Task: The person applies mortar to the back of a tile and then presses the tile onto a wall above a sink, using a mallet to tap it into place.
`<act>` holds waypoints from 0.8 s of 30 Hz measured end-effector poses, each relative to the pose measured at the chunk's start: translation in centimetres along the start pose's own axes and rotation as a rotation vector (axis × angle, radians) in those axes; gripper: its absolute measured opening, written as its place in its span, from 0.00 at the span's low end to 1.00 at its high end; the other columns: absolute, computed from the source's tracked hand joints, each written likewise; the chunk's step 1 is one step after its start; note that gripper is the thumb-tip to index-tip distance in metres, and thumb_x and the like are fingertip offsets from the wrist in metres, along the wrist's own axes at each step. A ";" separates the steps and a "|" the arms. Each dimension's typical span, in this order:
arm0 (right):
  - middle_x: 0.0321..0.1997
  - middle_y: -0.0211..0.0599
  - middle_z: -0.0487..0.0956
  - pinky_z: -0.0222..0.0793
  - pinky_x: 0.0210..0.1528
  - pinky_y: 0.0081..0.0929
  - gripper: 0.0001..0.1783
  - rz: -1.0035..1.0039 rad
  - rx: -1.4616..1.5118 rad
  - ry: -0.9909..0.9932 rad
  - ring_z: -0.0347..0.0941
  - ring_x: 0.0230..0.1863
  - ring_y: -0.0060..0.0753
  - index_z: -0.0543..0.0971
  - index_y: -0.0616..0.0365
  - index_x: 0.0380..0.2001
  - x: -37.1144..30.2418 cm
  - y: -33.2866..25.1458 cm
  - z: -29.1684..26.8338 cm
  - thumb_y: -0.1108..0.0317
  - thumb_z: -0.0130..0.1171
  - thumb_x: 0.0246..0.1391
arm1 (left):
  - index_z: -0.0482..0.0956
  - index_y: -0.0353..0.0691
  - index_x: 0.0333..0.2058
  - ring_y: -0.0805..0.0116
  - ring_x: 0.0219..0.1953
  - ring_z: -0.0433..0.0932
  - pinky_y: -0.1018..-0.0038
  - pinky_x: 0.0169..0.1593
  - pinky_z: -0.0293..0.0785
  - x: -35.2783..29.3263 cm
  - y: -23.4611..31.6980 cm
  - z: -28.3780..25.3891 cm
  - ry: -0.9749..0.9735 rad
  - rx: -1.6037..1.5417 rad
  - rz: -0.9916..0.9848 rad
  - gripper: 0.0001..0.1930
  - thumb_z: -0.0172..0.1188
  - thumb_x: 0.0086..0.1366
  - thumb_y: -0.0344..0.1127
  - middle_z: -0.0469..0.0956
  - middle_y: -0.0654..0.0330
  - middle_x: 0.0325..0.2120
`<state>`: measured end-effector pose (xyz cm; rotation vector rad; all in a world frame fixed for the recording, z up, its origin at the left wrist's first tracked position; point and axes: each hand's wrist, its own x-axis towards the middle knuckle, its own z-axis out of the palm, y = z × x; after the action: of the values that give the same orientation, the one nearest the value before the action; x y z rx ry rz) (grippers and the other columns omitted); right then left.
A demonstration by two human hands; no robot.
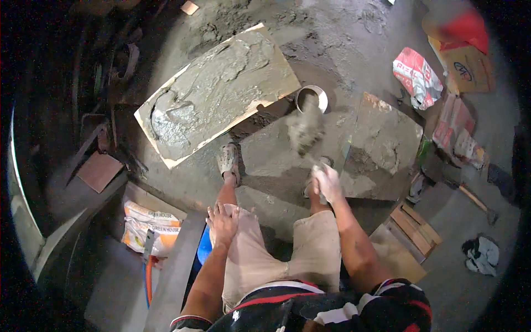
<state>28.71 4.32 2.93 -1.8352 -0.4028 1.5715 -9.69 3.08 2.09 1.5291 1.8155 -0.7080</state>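
Trowel (310, 155) should feel tip-heavy with soft mortar (306, 130); hold its near end, where your right grip (327, 182) clenches; left grip (223, 223) rests loose on your thigh (247, 240).

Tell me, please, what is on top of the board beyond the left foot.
Wet grey mortar lies spread over most of the board, leaving a strip at its right end bare. The surface beneath is covered and cannot be seen.
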 end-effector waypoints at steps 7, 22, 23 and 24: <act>0.37 0.51 0.84 0.74 0.43 0.54 0.16 -0.435 -0.848 0.300 0.81 0.41 0.59 0.79 0.54 0.43 10.8 -5.3 20.5 0.55 0.61 0.59 | 0.63 0.34 0.69 0.39 0.74 0.54 0.41 0.71 0.53 -0.3 -2.7 -0.3 -0.014 -0.085 0.005 0.43 0.51 0.70 0.66 0.64 0.45 0.69; 0.35 0.55 0.83 0.75 0.42 0.54 0.19 -0.148 -0.541 0.299 0.80 0.40 0.62 0.80 0.57 0.43 2.2 6.9 11.0 0.54 0.62 0.57 | 0.64 0.33 0.69 0.42 0.74 0.54 0.45 0.73 0.51 1.0 -3.0 0.6 -0.024 0.090 0.042 0.43 0.48 0.71 0.66 0.65 0.46 0.69; 0.34 0.56 0.82 0.74 0.41 0.54 0.20 -0.045 -0.491 0.280 0.80 0.39 0.64 0.80 0.58 0.41 1.0 9.1 9.5 0.52 0.63 0.57 | 0.65 0.31 0.68 0.38 0.72 0.57 0.48 0.73 0.53 0.9 -2.7 0.8 0.028 0.108 0.104 0.41 0.50 0.72 0.63 0.67 0.41 0.67; 0.34 0.56 0.82 0.74 0.42 0.54 0.21 0.034 -0.473 0.313 0.80 0.40 0.64 0.80 0.59 0.39 -0.2 11.1 8.0 0.50 0.64 0.56 | 0.65 0.28 0.67 0.35 0.70 0.60 0.51 0.73 0.54 0.8 -2.4 1.0 0.091 0.114 0.156 0.40 0.52 0.72 0.60 0.68 0.36 0.64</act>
<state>18.90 -1.46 -4.62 -2.4131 -0.6383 1.2473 -11.96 2.43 0.78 1.7829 1.7231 -0.6859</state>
